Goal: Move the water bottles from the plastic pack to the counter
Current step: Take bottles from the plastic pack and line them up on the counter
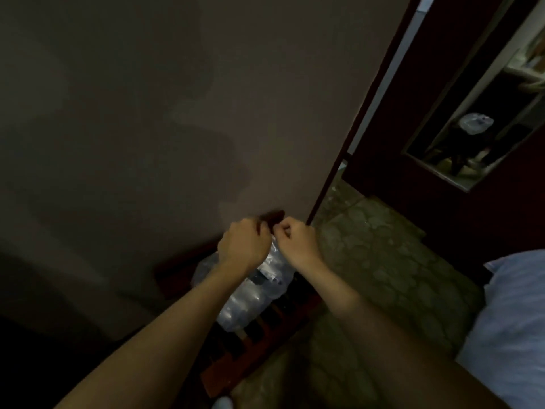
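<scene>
**Two hands at the top of the bottle pack**

Two hands, both mine, meet above the clear, crinkled shrink-wrapped plastic pack of water bottles (253, 286). My left hand (241, 243) and my right hand (295, 242) are each curled tight, knuckles up, almost touching one another at the upper end of the pack. The fingers appear to pinch the film there, though dim light and blur hide the exact contact. The pack rests on a dark reddish-brown slatted wooden rack (253, 343), close against the plain grey-brown wall (147, 113) and beside the green patterned stone floor (383, 261). No counter can be picked out in this view.

Handling, as I judge it: the film is thin, soft and stretchy, so it should give way where it is already drawn taut between the hands. The bottles inside cannot be counted; if full, each will be fairly heavy, smooth and slightly yielding at the wall. I would take a bottle around its body or just below the cap, not by the loose film, which may tear and let the load slip.
</scene>
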Tool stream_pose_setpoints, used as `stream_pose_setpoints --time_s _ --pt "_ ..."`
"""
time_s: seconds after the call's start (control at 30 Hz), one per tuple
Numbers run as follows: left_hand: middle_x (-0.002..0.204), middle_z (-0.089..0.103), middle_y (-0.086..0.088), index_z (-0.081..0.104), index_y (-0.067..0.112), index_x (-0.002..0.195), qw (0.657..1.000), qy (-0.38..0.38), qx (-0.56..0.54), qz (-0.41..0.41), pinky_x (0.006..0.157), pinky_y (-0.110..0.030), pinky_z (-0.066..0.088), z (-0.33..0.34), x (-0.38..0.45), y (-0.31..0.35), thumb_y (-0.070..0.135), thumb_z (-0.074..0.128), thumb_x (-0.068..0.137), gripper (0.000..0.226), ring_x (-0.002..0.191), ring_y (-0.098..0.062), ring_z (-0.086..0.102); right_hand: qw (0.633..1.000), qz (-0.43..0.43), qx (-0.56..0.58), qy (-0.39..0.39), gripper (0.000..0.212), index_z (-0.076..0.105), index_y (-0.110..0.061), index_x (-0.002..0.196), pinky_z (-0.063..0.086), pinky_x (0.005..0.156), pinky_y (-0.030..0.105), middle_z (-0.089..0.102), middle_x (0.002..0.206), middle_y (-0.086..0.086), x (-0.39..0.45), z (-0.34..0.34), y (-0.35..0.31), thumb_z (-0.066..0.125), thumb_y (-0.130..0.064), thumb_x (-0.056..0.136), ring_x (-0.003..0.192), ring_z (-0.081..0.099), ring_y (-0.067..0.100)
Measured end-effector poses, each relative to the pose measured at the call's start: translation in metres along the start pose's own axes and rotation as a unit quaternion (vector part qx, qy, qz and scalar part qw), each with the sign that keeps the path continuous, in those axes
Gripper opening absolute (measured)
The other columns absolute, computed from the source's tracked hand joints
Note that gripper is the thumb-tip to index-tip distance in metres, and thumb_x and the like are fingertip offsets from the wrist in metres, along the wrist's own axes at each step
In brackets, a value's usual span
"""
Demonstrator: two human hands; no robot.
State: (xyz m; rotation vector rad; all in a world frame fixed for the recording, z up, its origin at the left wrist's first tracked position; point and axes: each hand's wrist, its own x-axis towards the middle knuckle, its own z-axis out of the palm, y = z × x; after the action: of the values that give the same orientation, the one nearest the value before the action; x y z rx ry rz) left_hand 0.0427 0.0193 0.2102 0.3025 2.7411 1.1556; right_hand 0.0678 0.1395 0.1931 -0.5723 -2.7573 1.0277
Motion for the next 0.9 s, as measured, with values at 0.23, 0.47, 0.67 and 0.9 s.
stream_pose_setpoints --time_s 0.23,0.47,0.67,0.9 --pt "0.072 0.063 -0.009 0.050 0.013 0.065 0.992 -0.049 0.012 -0.115 0.050 -0.026 0.039 0.053 0.064 -0.054 0.023 0.042 0.098 0.036 0.059 -0.017 0.054 0.979 0.059 -0.061 -0.186 0.030 0.050 -0.007 0.065 0.040 0.055 0.031 0.053 0.062 0.010 0.064 0.053 0.047 0.048 -0.018 0.093 0.058 0.051 0.021" --pt "0.060 0.052 0.004 0.043 0.020 0.057 0.978 -0.082 -0.008 -0.192 0.047 -0.022 0.030 0.104 0.090 -0.099 0.017 0.043 0.098 0.041 0.054 -0.008 0.047 0.929 0.078 -0.091 -0.350 0.032 0.045 -0.020 0.064 0.042 0.065 0.030 0.053 0.070 0.001 0.097 0.108 0.097 0.049 -0.021 0.096 0.076 0.054 0.020" --pt "0.105 0.070 -0.014 0.066 0.003 0.106 0.953 -0.104 -0.052 -0.281 0.084 -0.037 0.054 0.141 0.101 -0.114 0.012 0.044 0.098 0.025 0.096 -0.026 0.066 0.888 0.049 -0.120 -0.442 0.025 0.056 -0.011 0.073 0.039 0.059 0.026 0.051 0.067 0.000 0.129 0.146 0.133 0.046 -0.017 0.096 0.063 0.050 0.013" --pt "0.121 0.067 -0.017 0.066 0.000 0.119 0.934 -0.175 -0.051 -0.306 0.093 -0.030 0.048 0.207 0.108 -0.137 0.004 0.045 0.096 0.032 0.111 -0.027 0.062 0.858 0.047 -0.107 -0.500 0.027 0.058 0.002 0.117 0.047 0.078 0.029 0.062 0.116 0.017 0.145 0.193 0.179 0.047 -0.011 0.097 0.100 0.062 0.027"
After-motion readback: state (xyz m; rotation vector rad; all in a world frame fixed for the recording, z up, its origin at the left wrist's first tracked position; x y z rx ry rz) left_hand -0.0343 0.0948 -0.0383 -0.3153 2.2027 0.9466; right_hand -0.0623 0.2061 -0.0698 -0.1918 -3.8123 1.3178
